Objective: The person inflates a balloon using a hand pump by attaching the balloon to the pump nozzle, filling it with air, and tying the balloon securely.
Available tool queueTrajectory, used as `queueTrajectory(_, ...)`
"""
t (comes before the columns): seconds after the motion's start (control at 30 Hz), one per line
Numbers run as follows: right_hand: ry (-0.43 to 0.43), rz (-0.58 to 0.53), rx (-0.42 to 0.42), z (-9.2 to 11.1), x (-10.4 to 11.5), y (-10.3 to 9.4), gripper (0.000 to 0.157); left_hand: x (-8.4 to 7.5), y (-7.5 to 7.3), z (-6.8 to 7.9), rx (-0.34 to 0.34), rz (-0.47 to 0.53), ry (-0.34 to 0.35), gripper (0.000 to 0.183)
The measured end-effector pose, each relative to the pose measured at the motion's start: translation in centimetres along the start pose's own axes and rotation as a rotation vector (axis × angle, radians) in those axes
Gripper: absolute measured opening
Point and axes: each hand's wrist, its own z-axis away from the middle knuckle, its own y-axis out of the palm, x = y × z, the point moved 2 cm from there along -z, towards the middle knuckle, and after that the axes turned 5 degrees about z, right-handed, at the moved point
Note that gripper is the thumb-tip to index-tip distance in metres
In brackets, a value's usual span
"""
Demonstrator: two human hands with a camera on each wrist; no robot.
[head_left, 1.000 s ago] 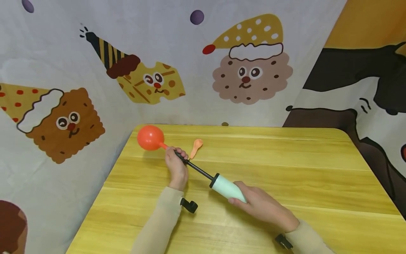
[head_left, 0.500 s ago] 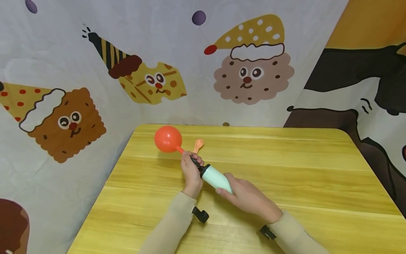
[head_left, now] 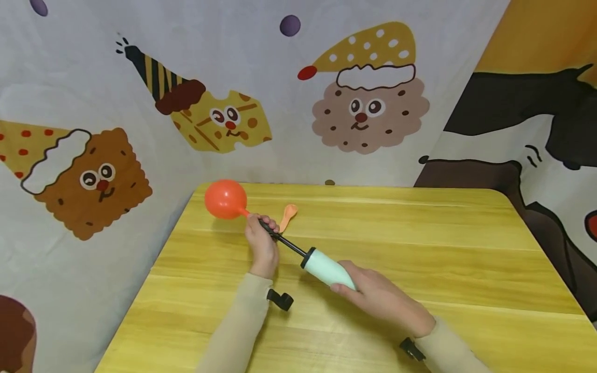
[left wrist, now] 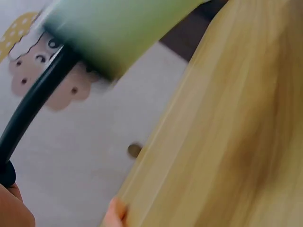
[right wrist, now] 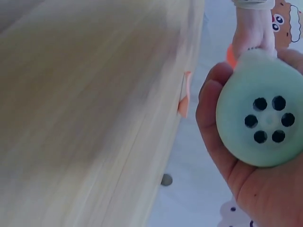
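Note:
A round, partly inflated red balloon (head_left: 226, 199) sits on the nozzle end of a hand balloon pump. My left hand (head_left: 262, 243) grips the pump's black front end right at the balloon's neck. The pump's mint-green barrel (head_left: 326, 268) is held by my right hand (head_left: 382, 298), its fingers wrapped round the rear. Between the hands a length of black rod (head_left: 293, 245) shows, drawn out of the barrel. In the right wrist view the barrel's end cap (right wrist: 269, 120) faces the camera, with several round holes. The nozzle itself is hidden by my left fingers and the balloon neck.
An uninflated orange balloon (head_left: 288, 215) lies on the wooden table (head_left: 420, 248), just beyond my left hand. A white cloth with cartoon prints (head_left: 289, 160) hangs behind the table's far edge. Each sleeve carries a small black wrist mount (head_left: 281, 299).
The pump was drawn out a second ago, pushed together half a second ago, and is drawn out again now. Both hands moved together, then apart. The red balloon looks slightly bigger.

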Motion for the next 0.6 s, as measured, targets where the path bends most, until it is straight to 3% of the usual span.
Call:
queueTrajectory(0.13, -0.045, 0.008, 0.016, 1.5, -1.0, -0.3, 0.052, -1.3, -1.0, -1.4, -0.052, 0.017, 0.04, 0.034)
queueTrajectory(0.23, -0.061, 0.007, 0.025, 2.1, -1.4, -0.2, 0.052, -1.9, -1.3, -1.7, -0.064, 0.017, 0.045, 0.034)
queueTrajectory(0.6, -0.012, 0.04, -0.01, 0.7, -0.6, 0.8, 0.052, -0.7, -0.2, -0.2, -0.023, -0.008, 0.02, 0.032)
